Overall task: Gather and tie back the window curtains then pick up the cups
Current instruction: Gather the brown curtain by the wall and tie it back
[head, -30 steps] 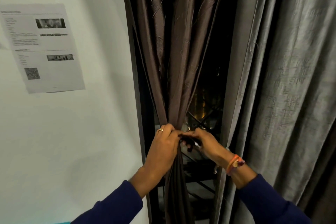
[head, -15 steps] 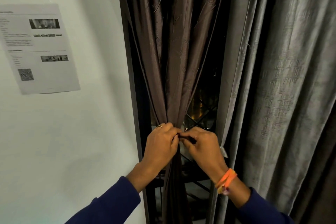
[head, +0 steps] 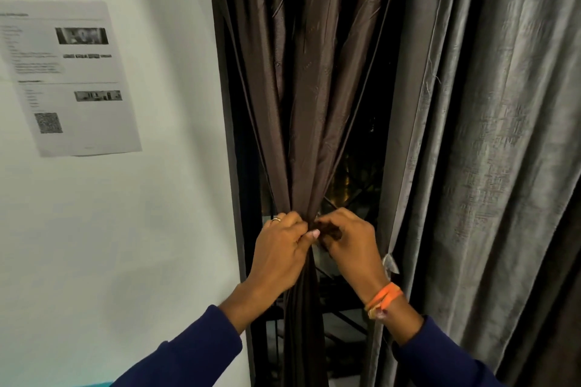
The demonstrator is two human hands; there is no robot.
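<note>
- Head view, the curtain: the brown curtain [head: 309,97] hung just right of the white wall [head: 125,245]; its folds were drawn together into a narrow waist low in the frame, and below that the cloth fell as a tight bundle.
- Head view, left hand: the left hand [head: 279,250] was at the left side of the waist, fingers curled round the gathered cloth and thumb tip pointing right toward the other hand; a ring [head: 276,219] showed on one finger.
- Head view, right hand: the right hand [head: 352,240] was at the right side of the waist, nearly touching the left; its fingertips pinched a small dark brown piece, the tie [head: 328,229], though that spot was dim and it may have been a fold of the curtain itself; an orange band [head: 384,298] circled the wrist, above a dark blue sleeve [head: 440,358].
- Head view, surroundings: a grey curtain [head: 490,151] hung loose and ungathered to the right, its edge just beside the right wrist; between the two curtains the dark window [head: 361,185] showed, with faint lights and a diagonal grille; a printed sheet [head: 67,78] with small pictures and a square code was stuck to the wall, well apart from the hands.
- Head view, cups: none were in view.
</note>
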